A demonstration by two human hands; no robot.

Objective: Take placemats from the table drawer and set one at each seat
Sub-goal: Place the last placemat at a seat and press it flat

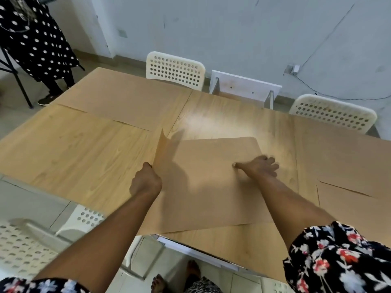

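A thin tan rectangular placemat (211, 182) is laid on the light wood-grain table (74, 157) at the near edge, its left edge lifted upright. That raised edge is pinched by the left hand (146, 180), fingers curled round it. The mat's right part is pressed flat by the right hand (260, 167), fingers spread. Three more tan placemats (124, 96) are seen at the far left, far right and near right seats. White perforated plastic chairs (175, 69) are set around the table.
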